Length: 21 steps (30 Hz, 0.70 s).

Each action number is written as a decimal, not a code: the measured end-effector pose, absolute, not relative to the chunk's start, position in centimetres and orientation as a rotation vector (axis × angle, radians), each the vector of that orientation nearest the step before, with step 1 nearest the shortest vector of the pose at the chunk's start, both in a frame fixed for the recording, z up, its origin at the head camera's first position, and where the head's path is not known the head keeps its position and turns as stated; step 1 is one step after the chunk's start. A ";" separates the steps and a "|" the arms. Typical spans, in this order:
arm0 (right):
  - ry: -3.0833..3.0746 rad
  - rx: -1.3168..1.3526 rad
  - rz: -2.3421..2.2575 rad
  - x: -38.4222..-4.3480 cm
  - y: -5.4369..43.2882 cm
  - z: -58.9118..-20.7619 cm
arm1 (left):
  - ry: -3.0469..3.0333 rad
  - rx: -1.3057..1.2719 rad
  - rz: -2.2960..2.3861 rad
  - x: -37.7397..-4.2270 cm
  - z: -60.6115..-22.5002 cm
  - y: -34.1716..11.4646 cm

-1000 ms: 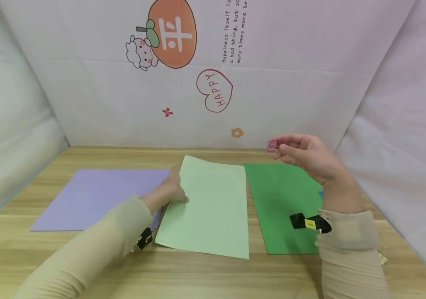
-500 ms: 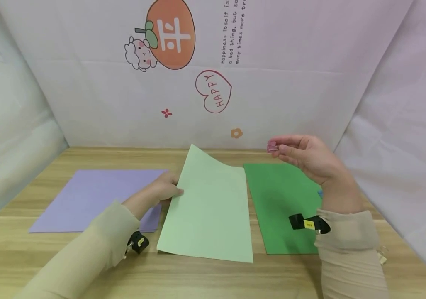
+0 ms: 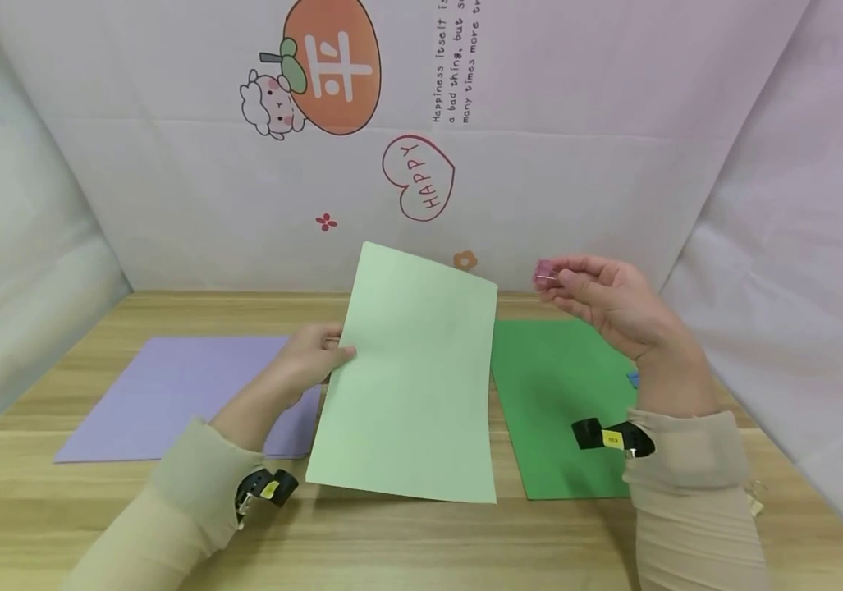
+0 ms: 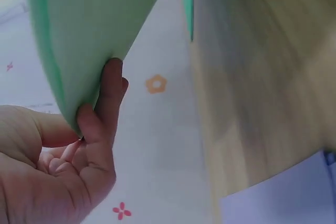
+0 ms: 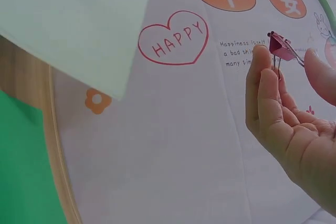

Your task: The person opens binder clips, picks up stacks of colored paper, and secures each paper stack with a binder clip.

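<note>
My left hand [image 3: 308,358] pinches the left edge of a light green sheet of paper [image 3: 417,386], thumb in front and fingers behind. The sheet is lifted off the table and tilted up, its far edge highest. In the left wrist view the fingers press on the back of the paper [image 4: 94,30]. My right hand [image 3: 616,304], raised at the right, holds a pink binder clip [image 3: 545,275] by its wire handles between thumb and fingers. The right wrist view shows the clip [image 5: 282,48] apart from the paper's corner.
Purple paper [image 3: 170,398] lies at the left of the wooden table [image 3: 391,550]. Green paper [image 3: 561,410] lies at the right, with a small blue item [image 3: 633,378] partly behind my right wrist. A pale clip [image 3: 755,497] sits near the right sleeve. A white printed cloth [image 3: 576,148] hangs behind.
My left hand has drawn back a little to the left and lifted the light green sheet, raising its far edge. The right hand keeps the pink binder clip, slightly higher and turned.
</note>
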State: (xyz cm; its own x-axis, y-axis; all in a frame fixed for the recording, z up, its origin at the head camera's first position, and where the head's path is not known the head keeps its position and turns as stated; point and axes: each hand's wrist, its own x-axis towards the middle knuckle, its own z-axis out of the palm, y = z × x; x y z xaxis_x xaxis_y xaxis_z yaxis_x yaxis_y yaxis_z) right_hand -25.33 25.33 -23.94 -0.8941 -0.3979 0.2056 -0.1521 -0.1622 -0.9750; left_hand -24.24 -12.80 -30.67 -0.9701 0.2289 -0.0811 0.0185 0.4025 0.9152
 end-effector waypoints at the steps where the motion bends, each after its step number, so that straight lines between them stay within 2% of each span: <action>1: 1.894 -0.648 -2.199 -25.3 25.4 -24.0 | 2.467 0.233 1.627 -24.2 -30.6 -12.8; 21: 1.612 -0.683 -2.380 -25.5 26.0 -24.0 | 2.458 0.356 1.984 -23.5 -26.8 -12.7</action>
